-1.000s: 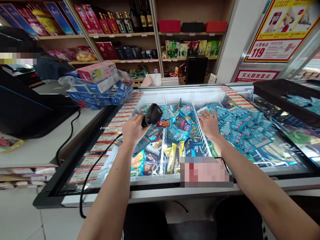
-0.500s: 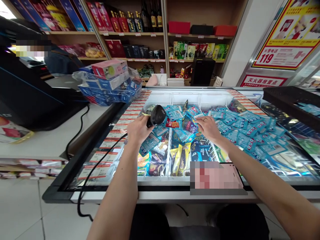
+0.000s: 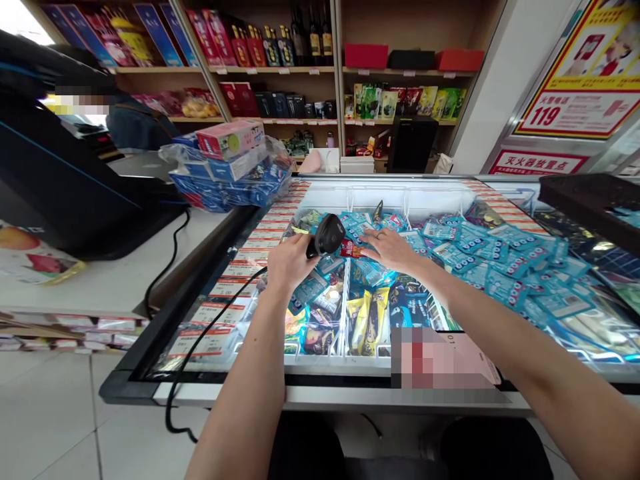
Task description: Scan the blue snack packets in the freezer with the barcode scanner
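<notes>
My left hand [image 3: 293, 262] grips a black corded barcode scanner [image 3: 327, 235], its head aimed over the open chest freezer [image 3: 320, 363]. My right hand [image 3: 389, 249], fingers spread and a ring on one, rests flat on packets in the middle compartment, its fingertips at a small red packet [image 3: 351, 249] just beside the scanner head. Blue ice-cream packets [image 3: 480, 257] lie piled to the right. Yellow and dark wrapped ices [image 3: 367, 320] fill the near compartments.
The scanner's black cable [image 3: 200, 347] hangs over the freezer's left edge to the floor. A bagged stack of blue boxes [image 3: 227, 170] and a black till screen [image 3: 60, 193] stand on the counter at left. Shelves line the back wall. A black basket [image 3: 593, 200] sits far right.
My right hand has slid left from the blue packet pile to the middle compartment, next to the scanner. The scanner hand has stayed over the same spot in the freezer.
</notes>
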`<state>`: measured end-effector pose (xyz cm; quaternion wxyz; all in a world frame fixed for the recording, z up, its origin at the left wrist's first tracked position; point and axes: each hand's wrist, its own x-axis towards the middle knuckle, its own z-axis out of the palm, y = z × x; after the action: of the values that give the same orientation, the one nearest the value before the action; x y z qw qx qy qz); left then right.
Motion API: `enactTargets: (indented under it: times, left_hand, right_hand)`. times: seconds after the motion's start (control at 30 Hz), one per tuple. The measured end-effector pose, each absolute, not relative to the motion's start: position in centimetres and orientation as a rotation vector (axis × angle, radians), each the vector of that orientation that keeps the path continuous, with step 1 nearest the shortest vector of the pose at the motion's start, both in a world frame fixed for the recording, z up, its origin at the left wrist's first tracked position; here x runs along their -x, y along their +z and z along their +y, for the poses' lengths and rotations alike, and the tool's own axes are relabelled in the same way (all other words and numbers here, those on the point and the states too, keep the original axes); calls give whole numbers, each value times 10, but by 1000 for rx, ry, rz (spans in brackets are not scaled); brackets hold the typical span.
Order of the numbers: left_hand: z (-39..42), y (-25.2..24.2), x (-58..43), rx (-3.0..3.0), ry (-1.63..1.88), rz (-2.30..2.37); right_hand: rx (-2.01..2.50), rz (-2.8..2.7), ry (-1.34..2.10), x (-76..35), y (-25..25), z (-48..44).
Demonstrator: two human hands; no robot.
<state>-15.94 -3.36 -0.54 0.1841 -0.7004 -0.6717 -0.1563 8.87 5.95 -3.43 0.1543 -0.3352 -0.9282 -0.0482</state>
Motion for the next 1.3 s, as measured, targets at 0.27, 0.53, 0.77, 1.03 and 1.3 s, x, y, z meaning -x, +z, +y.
enactTargets:
  times: [0.27, 0.53, 0.77, 1.03, 1.3]
  left_hand:
    - [-36, -3, 151, 2006, -439, -1855]
    - [-34, -8, 149, 2021, -408, -1823]
    - [-30, -11, 148, 2036, -391, -1784]
    - [-29, -8, 120, 2076, -503, -1719]
    - [-21, 9, 86, 2218, -404, -1595]
  right_hand:
    - [1244, -2452, -2, -145, -35, 41]
    - [1228, -2263, -76, -169, -55, 48]
    - [1332, -2184, -13, -189, -64, 59]
    - [1226, -1914, 315, -192, -69, 62]
    - [1180, -1826, 321, -199, -65, 65]
